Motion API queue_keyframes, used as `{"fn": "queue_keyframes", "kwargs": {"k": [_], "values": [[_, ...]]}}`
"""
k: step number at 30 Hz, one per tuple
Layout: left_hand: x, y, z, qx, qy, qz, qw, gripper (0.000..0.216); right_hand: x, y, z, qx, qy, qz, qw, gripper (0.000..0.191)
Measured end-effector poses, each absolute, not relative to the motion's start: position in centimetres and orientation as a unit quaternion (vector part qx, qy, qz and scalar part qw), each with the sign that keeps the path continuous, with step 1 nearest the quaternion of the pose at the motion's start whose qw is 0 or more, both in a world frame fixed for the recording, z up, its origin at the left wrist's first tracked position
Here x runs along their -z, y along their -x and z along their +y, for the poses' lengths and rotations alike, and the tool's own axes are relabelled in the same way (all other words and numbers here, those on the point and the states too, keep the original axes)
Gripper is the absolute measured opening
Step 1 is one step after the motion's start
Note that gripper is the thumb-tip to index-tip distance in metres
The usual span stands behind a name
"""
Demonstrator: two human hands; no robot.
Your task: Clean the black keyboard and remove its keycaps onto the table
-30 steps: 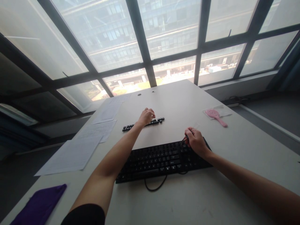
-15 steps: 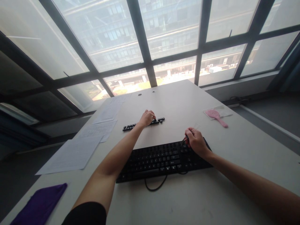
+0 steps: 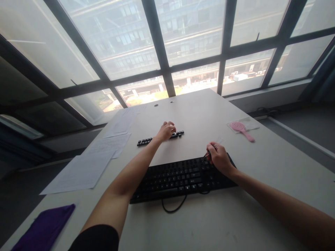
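My left hand [image 3: 166,131] reaches over a row of loose black keycaps [image 3: 144,142] standing on the white table beyond the keyboard. Its fingers are bent and a little apart, and no keycap shows between them. The palm and forearm cover the middle of the row. In my closed right hand [image 3: 217,156] is a keycap puller [image 3: 205,157], its thin metal prongs angled down to the upper right keys. A faint wire loop sticks out behind that fist. The black keyboard [image 3: 170,181] lies flat before me, partly behind both forearms; dark gaps run along its top row.
A pink hairbrush [image 3: 242,130] lies on a clear plastic wrapper to the right. Printed paper sheets [image 3: 81,170] cover the left side, with a purple cloth pouch [image 3: 44,228] nearer me. The keyboard's cable [image 3: 174,211] loops toward me. Large windows stand beyond the table.
My left hand has shifted slightly right and up along the keycap row, and its fingers have loosened from a pinch. My right hand has stayed nearly still on the keyboard.
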State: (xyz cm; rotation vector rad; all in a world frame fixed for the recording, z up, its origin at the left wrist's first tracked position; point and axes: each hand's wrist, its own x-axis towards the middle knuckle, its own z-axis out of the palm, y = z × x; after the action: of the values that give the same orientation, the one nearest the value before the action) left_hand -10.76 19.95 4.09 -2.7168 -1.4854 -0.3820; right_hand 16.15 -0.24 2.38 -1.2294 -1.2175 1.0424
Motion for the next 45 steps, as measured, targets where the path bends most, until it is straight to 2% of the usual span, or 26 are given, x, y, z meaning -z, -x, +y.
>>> {"fn": "queue_keyframes", "kwargs": {"k": [45], "values": [[-4.4,8.4,19.7,0.097,0.866,-0.491,-0.018,0.027,-2.4,-16.2,-0.2,-0.449,0.515,-0.504,0.529,0.025]]}}
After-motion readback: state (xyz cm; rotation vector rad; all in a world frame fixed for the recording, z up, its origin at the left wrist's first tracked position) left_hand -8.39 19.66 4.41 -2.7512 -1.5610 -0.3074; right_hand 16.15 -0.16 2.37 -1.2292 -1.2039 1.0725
